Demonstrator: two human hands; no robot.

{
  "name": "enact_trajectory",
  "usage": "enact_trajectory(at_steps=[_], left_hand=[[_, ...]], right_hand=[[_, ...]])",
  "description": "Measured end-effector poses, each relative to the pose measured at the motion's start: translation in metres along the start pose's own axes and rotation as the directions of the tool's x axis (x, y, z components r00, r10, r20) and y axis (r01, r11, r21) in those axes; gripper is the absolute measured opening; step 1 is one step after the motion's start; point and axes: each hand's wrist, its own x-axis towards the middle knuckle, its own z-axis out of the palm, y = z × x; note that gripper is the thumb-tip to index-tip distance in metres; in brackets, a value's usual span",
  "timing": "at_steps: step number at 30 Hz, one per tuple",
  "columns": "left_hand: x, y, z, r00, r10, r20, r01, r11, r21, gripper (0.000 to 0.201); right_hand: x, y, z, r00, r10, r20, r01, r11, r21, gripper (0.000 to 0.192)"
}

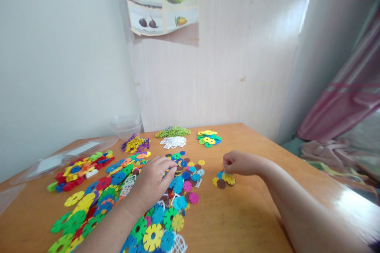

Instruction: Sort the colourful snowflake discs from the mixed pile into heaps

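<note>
The left hand [154, 179] lies palm down on the big spread of coloured snowflake discs [175, 189] in the middle of the wooden counter [252, 221], its fingers [170, 166] loosely together and curled onto the pieces; whether they actually pinch one I cannot tell. The right hand [239, 162] hovers just to the right, fingers drawn together at the tips over a small separate cluster of discs [224, 179] (blue, yellow and a brown one), touching or nearly touching the top of it.

To the left of the main spread a long band of larger discs [89, 205] in green, yellow, blue and red runs toward the near edge, and beyond it lies a heap of red, yellow and orange pieces [80, 170]. Along the far edge of the counter sit sorted piles: purple and yellow pieces [135, 143], a green pile [173, 131], white lattice pieces [173, 141] just in front of it, and a yellow-green pile [208, 137]. A clear plastic container [126, 125] stands in the corner by the wall, with a clear lid [65, 157] lying flat to its left. A fruit poster [162, 2] hangs on the wall above, and a pink curtain [350, 94] hangs at the right.
</note>
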Motion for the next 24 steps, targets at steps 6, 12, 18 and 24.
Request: enact_trajectory(at_steps=[6, 12, 18, 24], left_hand=[[-0.001, -0.009, -0.003, 0.992, -0.062, -0.109, 0.061, 0.998, -0.009, 0.025], [0.002, -0.017, -0.017, 0.942, -0.243, -0.23, 0.221, 0.968, -0.118, 0.027], [-0.022, -0.046, -0.059, 0.671, -0.607, -0.425, 0.529, 0.794, -0.298, 0.035], [-0.09, -0.092, -0.08, 0.362, -0.772, -0.523, 0.777, 0.56, -0.289, 0.04]], right_hand=[[-0.002, -0.027, 0.013, 0.964, -0.132, -0.23, 0.131, 0.991, -0.022, 0.015], [-0.018, -0.081, 0.053, 0.841, -0.438, -0.318, 0.448, 0.893, -0.044, 0.039], [-0.034, -0.112, 0.089, 0.598, -0.779, -0.189, 0.773, 0.623, -0.122, 0.08], [-0.038, -0.132, 0.103, 0.471, -0.882, 0.003, 0.875, 0.467, -0.128, 0.081]])
